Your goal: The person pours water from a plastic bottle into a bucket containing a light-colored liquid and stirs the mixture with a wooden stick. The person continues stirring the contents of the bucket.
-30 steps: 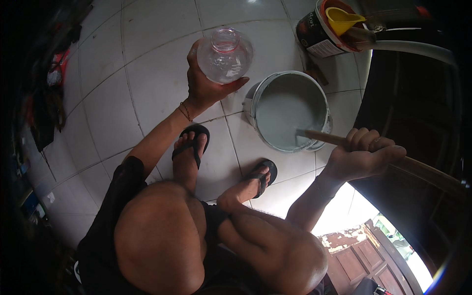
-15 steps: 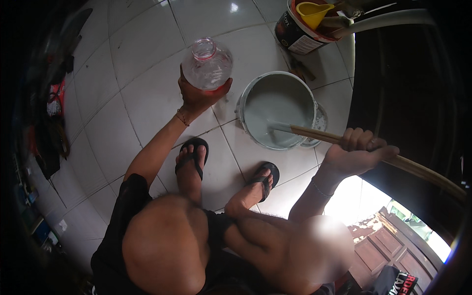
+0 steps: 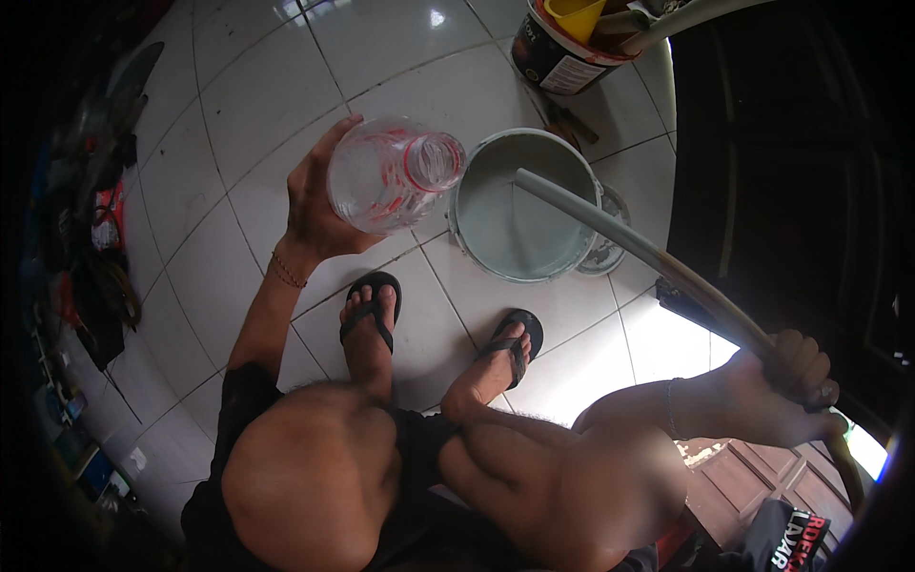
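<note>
My left hand (image 3: 319,205) is wrapped around a clear plastic bottle (image 3: 367,181) with red markings. Its open mouth leans right, towards the rim of a white bucket (image 3: 564,151). Pale grey liquid (image 3: 510,238), like paint, lies in the bucket. My right hand (image 3: 789,372), off to the right, grips a long wooden stick (image 3: 658,257). The stick's far part is coated grey. Its tip hangs above the liquid, and a thin strand seems to run down from it.
A round lid or dish (image 3: 610,250) smeared with grey sits beside the bucket. Behind stands a dark tub (image 3: 548,62) holding a yellow funnel-like piece (image 3: 577,17) and tools. A handled tool (image 3: 577,124) lies on the tiles. Dark panels (image 3: 762,191) border the right; assorted items line the left.
The stick's tip has come up out of the liquid as my right hand moved right and back. My left hand has tipped the bottle rightward, its mouth now near the bucket.
</note>
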`<control>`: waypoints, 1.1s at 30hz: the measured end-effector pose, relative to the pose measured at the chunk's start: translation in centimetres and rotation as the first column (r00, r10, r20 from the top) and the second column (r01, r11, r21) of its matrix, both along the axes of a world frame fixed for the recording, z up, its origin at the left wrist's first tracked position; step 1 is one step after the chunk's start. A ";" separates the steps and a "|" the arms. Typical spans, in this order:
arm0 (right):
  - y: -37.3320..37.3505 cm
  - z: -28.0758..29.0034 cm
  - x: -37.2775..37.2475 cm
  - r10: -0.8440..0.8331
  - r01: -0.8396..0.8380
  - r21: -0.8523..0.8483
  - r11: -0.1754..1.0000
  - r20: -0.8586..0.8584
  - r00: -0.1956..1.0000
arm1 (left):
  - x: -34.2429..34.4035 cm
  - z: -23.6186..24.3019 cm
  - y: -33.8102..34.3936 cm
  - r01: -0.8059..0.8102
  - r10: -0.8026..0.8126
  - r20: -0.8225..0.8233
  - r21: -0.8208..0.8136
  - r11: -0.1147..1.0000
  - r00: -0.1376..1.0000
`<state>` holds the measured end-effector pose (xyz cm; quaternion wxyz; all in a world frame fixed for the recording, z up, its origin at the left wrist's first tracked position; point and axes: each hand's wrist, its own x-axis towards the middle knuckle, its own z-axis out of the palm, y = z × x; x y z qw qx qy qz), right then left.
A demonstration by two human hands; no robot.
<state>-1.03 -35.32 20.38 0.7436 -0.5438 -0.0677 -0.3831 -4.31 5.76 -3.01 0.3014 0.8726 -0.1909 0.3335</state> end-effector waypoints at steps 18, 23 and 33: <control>-1.3 3.7 -0.1 0.172 -0.182 0.028 0.983 0.219 0.961 | -3.2 6.1 -1.9 -0.024 0.023 -0.432 0.004 1.000 0.902; -0.9 3.3 0.0 0.231 -0.241 0.030 0.970 0.185 0.955 | -3.5 6.6 -1.8 -0.009 0.044 -0.410 0.089 0.996 0.911; 1.7 3.3 0.1 0.124 -0.124 -0.090 0.988 -0.002 0.992 | -4.4 6.9 -1.5 -0.001 0.059 -0.473 0.122 0.993 0.879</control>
